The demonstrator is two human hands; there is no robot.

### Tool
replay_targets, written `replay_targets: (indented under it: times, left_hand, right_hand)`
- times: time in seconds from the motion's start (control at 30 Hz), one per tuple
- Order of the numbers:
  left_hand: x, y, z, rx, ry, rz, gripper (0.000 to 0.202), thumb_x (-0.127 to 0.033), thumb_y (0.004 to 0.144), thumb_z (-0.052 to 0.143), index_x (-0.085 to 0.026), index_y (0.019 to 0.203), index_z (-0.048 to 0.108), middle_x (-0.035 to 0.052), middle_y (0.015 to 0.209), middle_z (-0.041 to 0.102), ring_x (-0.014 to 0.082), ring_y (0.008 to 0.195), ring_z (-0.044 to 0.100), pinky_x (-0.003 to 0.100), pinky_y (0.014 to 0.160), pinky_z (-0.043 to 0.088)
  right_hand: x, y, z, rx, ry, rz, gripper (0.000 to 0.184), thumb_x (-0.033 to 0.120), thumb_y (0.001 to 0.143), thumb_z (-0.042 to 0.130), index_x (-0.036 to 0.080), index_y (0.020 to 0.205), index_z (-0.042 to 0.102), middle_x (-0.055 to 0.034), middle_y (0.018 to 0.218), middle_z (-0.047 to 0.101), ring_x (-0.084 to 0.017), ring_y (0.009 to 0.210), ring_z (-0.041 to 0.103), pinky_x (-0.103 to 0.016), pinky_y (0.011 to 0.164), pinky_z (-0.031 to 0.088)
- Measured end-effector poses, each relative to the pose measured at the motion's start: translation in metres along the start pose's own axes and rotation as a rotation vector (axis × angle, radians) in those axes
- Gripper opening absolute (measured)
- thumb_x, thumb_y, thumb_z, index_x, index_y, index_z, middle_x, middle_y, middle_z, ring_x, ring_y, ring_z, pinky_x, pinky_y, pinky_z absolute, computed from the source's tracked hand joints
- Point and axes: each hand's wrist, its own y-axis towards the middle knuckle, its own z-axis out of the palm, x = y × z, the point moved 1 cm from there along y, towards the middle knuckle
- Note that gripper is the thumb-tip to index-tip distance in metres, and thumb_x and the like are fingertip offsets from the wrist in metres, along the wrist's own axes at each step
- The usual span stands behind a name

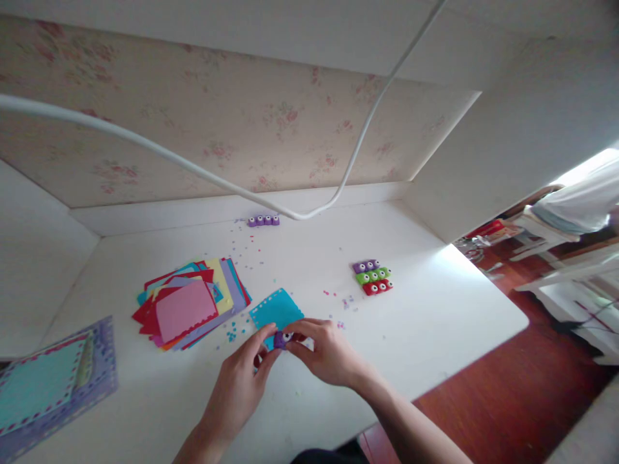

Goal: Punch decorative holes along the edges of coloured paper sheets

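A small purple craft punch (pixel 279 340) with a round white button is between my two hands at the near edge of a blue paper sheet (pixel 276 310). My left hand (pixel 244 364) pinches the punch from the left with thumb and forefinger. From the right, the fingers of my right hand (pixel 325 348) close on the same punch. Small notches or holes run along the blue sheet's far and left edges. Whether the sheet's near edge sits inside the punch is hidden by my fingers. Blue paper bits (pixel 232 332) are scattered just left of the sheet.
A fanned stack of coloured paper (pixel 186 312) lies left of the blue sheet. Farther left are edge-punched sheets (pixel 41 380). Purple punches (pixel 264 220) line the back; purple, green and red punches (pixel 373 276) stand at right. A white cable (pixel 217 183) hangs across the view.
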Motion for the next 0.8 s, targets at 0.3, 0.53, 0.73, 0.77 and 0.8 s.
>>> replay_targets:
  times: [0.3, 0.53, 0.73, 0.77, 0.8]
  left_hand:
    - [0.029, -0.012, 0.004, -0.009, 0.001, -0.044, 0.027, -0.038, 0.093, 0.050, -0.026, 0.117, 0.053, 0.0030, 0.104, 0.066, 0.0130, 0.076, 0.066, 0.024, 0.068, 0.056]
    - [0.047, -0.018, 0.011, -0.034, 0.011, 0.017, 0.021, -0.034, 0.093, 0.050, -0.026, 0.111, 0.057, 0.0037, 0.108, 0.067, 0.0159, 0.092, 0.067, 0.026, 0.080, 0.056]
    - [0.048, -0.019, 0.008, -0.043, 0.032, 0.034, 0.019, -0.031, 0.093, 0.049, -0.025, 0.107, 0.059, 0.0042, 0.105, 0.067, 0.0174, 0.096, 0.066, 0.029, 0.084, 0.055]
    - [0.048, -0.019, 0.007, -0.041, 0.032, 0.036, 0.018, -0.031, 0.093, 0.049, -0.025, 0.107, 0.060, 0.0042, 0.105, 0.067, 0.0176, 0.097, 0.065, 0.030, 0.086, 0.054]
    - [0.048, -0.018, 0.007, -0.038, 0.031, 0.039, 0.018, -0.031, 0.093, 0.049, -0.025, 0.106, 0.060, 0.0043, 0.105, 0.067, 0.0178, 0.098, 0.065, 0.030, 0.087, 0.054]
  right_hand:
    - [-0.103, -0.013, -0.164, -0.824, -0.153, 0.427, 0.040, 0.048, 0.075, 0.065, 0.020, 0.104, 0.070, -0.0096, 0.094, 0.073, -0.025, 0.086, 0.068, -0.038, 0.076, 0.053]
    - [-0.152, -0.001, -0.222, -0.686, -0.577, 0.678, 0.039, 0.050, 0.075, 0.059, 0.022, 0.100, 0.072, -0.0069, 0.094, 0.075, -0.027, 0.092, 0.068, -0.035, 0.078, 0.049]
    - [-0.163, 0.014, -0.213, -0.547, -0.659, 0.711, 0.034, 0.042, 0.076, 0.057, 0.023, 0.099, 0.073, -0.0057, 0.095, 0.075, -0.026, 0.088, 0.068, -0.032, 0.071, 0.049]
    - [-0.162, 0.014, -0.213, -0.535, -0.663, 0.706, 0.033, 0.042, 0.076, 0.057, 0.024, 0.098, 0.074, -0.0057, 0.096, 0.075, -0.026, 0.088, 0.068, -0.032, 0.071, 0.048]
    - [-0.161, 0.014, -0.213, -0.522, -0.667, 0.703, 0.033, 0.043, 0.076, 0.056, 0.025, 0.096, 0.075, -0.0058, 0.096, 0.075, -0.026, 0.088, 0.067, -0.032, 0.070, 0.048]
